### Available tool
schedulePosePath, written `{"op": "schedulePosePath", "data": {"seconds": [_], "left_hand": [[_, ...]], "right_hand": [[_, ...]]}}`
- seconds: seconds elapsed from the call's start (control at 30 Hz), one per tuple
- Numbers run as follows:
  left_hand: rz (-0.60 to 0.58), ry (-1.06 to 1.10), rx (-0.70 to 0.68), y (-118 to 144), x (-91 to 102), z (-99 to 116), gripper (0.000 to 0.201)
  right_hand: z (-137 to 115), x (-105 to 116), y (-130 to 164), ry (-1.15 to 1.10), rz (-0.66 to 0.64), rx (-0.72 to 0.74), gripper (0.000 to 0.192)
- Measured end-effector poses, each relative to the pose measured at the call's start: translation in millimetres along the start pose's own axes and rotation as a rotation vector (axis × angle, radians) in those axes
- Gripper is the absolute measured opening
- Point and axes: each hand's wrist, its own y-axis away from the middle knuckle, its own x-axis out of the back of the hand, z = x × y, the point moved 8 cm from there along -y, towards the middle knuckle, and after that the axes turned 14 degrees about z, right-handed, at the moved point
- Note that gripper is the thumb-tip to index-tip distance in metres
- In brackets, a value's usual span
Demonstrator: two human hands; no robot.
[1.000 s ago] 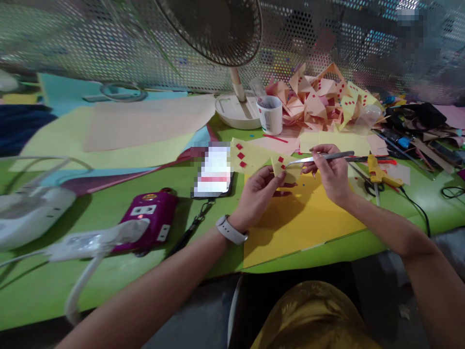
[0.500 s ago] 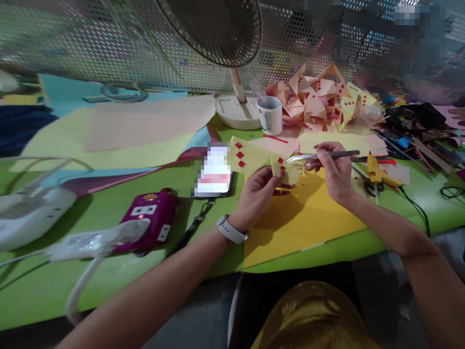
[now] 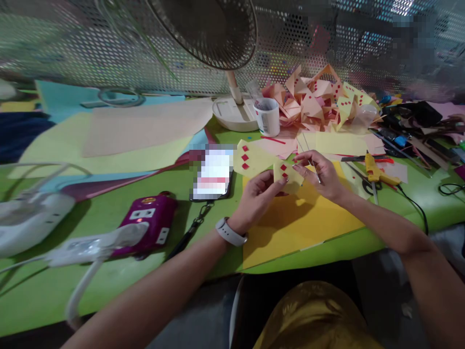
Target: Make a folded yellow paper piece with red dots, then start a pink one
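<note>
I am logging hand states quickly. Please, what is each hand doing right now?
Left hand: closed on the yellow paper piece.
Right hand: holding the tweezers, fingertips on the same paper piece.

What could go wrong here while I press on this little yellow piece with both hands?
1. The thin metal tweezers are tucked in the right hand while its fingertips press the small yellow paper piece with red diamonds; the tip might scratch or crease it.
2. The left hand pinches only the piece's lower edge, so it may bend or twist.
3. The desk fan stands close behind; if running, it could lift loose paper.
</note>
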Motion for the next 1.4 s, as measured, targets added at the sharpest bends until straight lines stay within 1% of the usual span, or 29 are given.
{"op": "schedulePosePath", "data": {"seconds": [0.23,0.43,0.57,0.67,0.73,0.83,0.93,1.0,1.1,1.17,1.2,1.27,1.33,1.4], "left_hand": [[0.044,-0.036,0.01,-3.6,3.1,-5.9,0.039],[0.033,-0.05,-0.072,-4.2,3.3,0.0,0.041],[0.011,-0.027,-0.017,-3.2,2.1,-2.3,0.04],[-0.077,0.001,0.046,-0.6,-4.8,-4.4,0.046],[-0.116,-0.006,0.09,0.5,-7.2,-6.6,0.049],[-0.093,-0.015,0.14,-1.3,-4.0,-10.7,0.045],[-0.084,-0.008,0.139,-4.8,-2.0,-12.4,0.039],[-0.078,-0.017,0.135,-7.5,-0.8,-14.1,0.038],[-0.016,-0.024,0.144,-11.9,4.3,-17.2,0.043],[0.032,-0.024,0.142,-14.3,8.1,-17.4,0.047],[0.048,-0.024,0.137,-15.0,9.4,-16.7,0.048],[0.065,-0.019,0.122,-16.0,10.8,-13.9,0.049],[0.074,-0.008,0.101,-16.5,11.4,-10.0,0.05],[0.088,-0.004,0.074,-17.1,12.6,-6.4,0.049]], "right_hand": [[-6.0,-3.2,5.2,0.013,-0.002,0.004,0.028],[-7.1,-6.3,8.4,-0.001,-0.014,-0.007,0.025],[-8.5,-5.0,6.3,-0.033,-0.013,-0.004,0.022],[-7.7,0.5,1.3,-0.078,-0.004,-0.03,0.023],[-5.8,4.5,-2.1,-0.093,-0.001,-0.058,0.024],[-2.1,8.5,-5.0,-0.079,0.003,-0.067,0.024],[4.4,8.1,-6.1,-0.055,-0.015,-0.061,0.027],[6.1,9.6,-9.3,-0.03,-0.027,-0.025,0.029],[-4.5,23.6,-22.0,0.091,0.013,0.114,0.029],[-15.3,33.7,-32.3,0.273,-0.002,0.196,0.028],[-18.6,36.5,-36.5,0.389,-0.05,0.212,0.026],[-17.4,40.1,-40.0,0.631,-0.199,0.188,0.022],[-9.6,44.6,-35.5,0.842,-0.346,0.146,0.019],[1.0,48.8,-24.1,0.987,-0.461,0.13,0.02]]}}
